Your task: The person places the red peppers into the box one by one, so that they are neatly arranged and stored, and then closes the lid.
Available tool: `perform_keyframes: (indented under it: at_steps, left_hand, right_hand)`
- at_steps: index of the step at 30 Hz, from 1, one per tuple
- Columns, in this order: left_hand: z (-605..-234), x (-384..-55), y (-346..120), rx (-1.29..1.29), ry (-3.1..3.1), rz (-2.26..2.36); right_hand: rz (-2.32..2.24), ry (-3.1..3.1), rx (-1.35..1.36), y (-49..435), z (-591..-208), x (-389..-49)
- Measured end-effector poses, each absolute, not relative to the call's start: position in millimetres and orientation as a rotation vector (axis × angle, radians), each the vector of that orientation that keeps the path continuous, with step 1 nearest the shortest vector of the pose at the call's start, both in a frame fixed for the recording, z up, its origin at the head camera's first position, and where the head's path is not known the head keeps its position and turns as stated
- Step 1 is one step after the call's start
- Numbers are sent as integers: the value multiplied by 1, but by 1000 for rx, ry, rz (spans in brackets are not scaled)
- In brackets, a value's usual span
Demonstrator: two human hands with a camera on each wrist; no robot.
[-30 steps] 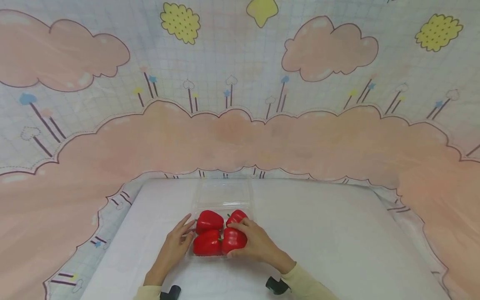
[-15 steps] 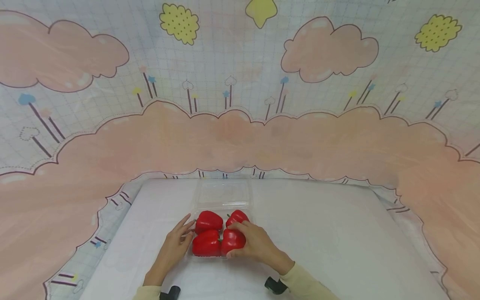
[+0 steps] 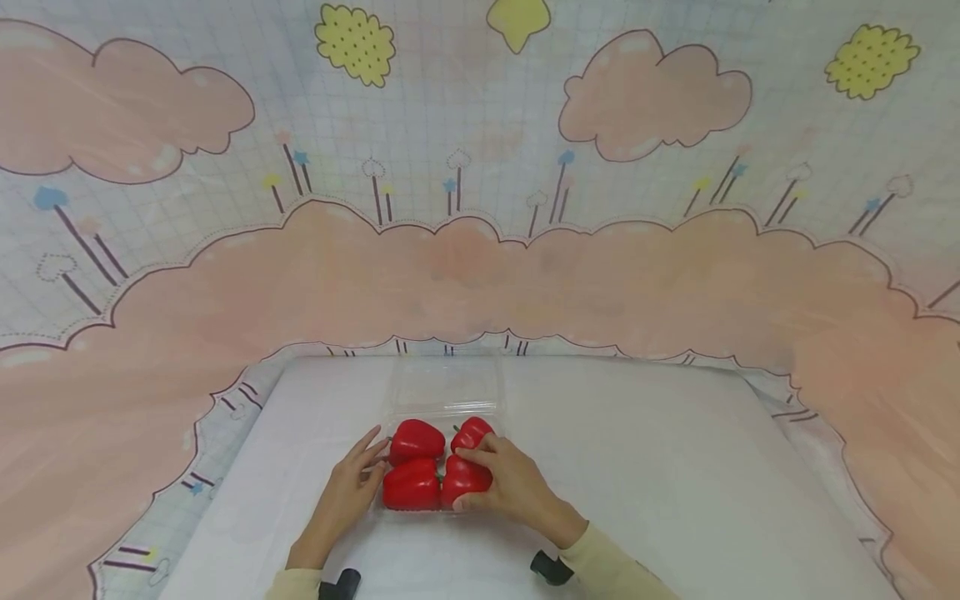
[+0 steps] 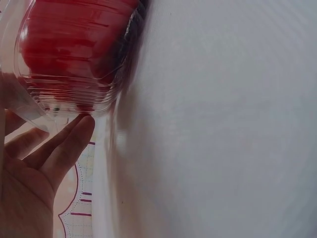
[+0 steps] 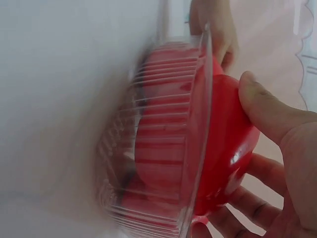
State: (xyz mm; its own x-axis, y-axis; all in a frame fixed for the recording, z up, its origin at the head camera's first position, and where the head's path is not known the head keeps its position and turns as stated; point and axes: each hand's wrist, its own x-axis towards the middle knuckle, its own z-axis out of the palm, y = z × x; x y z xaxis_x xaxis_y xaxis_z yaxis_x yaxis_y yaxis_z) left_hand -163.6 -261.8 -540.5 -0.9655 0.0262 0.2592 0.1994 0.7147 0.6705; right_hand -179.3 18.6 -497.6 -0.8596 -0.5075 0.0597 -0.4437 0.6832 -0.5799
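Several red bell peppers sit in a clear plastic clamshell box (image 5: 163,72), two in front and two behind. My right hand (image 3: 512,482) grips the front right bell pepper (image 3: 467,473), thumb on the near side and fingers over the far side. That pepper stands up above the box's rim in the right wrist view. My left hand (image 3: 351,482) is at the box's left side with its fingers extended, fingertips against the ribbed plastic wall (image 4: 74,94). Beside it are the front left pepper (image 3: 411,485) and back left pepper (image 3: 417,442). The back right pepper (image 3: 472,432) is partly covered by my right fingers.
The box's clear lid (image 3: 447,387) lies folded back toward the table's far edge. White cloth covers the table (image 3: 660,467). A patterned curtain (image 3: 480,275) with clouds rises behind it. Black devices (image 3: 552,568) are strapped at both wrists.
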Motion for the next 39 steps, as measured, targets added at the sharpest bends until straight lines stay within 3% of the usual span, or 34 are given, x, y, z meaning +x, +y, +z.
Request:
perform_keyframes:
  at_steps: [27, 39]
  left_hand:
    - [-543, -164, -261, -173, -2705, -1113]
    - [-543, -165, -264, -179, -2698, -1140]
  right_hand:
    - [-495, 2941, -871, 6, -501, -176]
    - [-574, 2963, -832, 6, -508, -178]
